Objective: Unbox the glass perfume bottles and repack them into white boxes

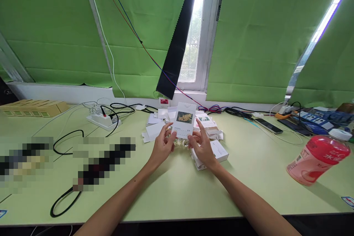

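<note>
Between both hands, a white card or flat box [184,121] with a photo of yellow flowers and printed text stands tilted up above the table. My left hand [164,143] grips its left lower edge, the thumb on the front face. On the opposite edge, my right hand [202,145] pinches it with thumb and fingers. Behind lie more white cartons and opened flaps [155,131], some with flower pictures. A small white box [219,150] rests beside my right wrist, partly covered by it. Some clear plastic shows under the card, too small to make out.
A pink drink bottle [318,158] stands at the right. Behind it lies a phone [269,125] near cables. On the left are a power strip [103,120], a yellow carton [34,107] and a looped black cable [65,201]. Green blinds [276,44] hang behind the table.
</note>
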{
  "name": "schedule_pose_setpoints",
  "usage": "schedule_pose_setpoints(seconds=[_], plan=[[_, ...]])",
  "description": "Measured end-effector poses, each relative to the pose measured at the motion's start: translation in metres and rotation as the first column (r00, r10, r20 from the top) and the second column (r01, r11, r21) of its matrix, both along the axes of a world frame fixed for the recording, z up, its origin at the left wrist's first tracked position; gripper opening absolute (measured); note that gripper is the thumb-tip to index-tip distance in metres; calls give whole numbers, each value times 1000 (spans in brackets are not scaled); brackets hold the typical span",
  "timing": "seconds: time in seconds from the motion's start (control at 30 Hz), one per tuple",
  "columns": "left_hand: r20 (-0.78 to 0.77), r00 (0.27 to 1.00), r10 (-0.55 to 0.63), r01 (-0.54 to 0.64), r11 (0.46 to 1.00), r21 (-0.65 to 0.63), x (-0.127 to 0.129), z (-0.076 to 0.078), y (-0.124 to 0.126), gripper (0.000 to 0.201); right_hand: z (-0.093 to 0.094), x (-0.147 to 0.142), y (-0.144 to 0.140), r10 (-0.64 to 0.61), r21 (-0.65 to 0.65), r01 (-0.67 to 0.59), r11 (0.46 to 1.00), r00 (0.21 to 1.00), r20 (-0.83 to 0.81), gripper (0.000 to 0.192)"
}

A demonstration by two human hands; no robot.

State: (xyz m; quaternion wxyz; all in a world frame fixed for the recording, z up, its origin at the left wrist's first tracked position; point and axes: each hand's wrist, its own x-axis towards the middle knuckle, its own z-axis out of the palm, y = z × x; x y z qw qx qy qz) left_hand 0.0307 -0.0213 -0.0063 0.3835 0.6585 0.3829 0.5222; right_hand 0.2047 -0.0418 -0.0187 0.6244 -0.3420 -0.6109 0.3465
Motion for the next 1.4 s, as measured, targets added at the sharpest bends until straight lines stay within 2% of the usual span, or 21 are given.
schedule_pose_setpoints(seconds=[0.17, 0.3, 0.43, 0.6, 0.83, 1.1, 1.27, 1.4], plan=[[-35, 999, 5, -5, 1000, 12, 0, -2, 1, 57, -1, 3, 2, -87, 60, 84, 995, 995, 47, 75], [-102, 995, -5, 8, 1000, 28, 1, -3, -1, 58, -1, 4, 3, -134, 50, 132, 990, 991, 30, 70], [-193, 981, 0, 9, 999, 45, 2, -1, -4, 56, 1, 3, 2, -177, 10, 177, 984, 984, -21, 59], [-227, 973, -48, 65, 996, 69, 3, 2, -6, 51, 4, 3, 2, -223, 15, 224, 974, 973, -59, 44], [-310, 950, -38, 85, 987, 138, 3, -2, -5, 41, 0, 2, -1, -201, 29, 203, 979, 978, -52, 81], [-373, 927, -47, 128, 972, 195, 3, -7, -2, 34, -1, 0, -3, -213, 106, 221, 970, 974, -81, 105], [-401, 910, -102, 190, 964, 187, 4, -7, -4, 31, 1, -2, -5, -208, 125, 219, 968, 974, -90, 107], [-410, 908, -88, 193, 956, 222, 4, -7, -6, 23, 2, -2, -6, -226, 144, 233, 962, 972, -61, 102]])
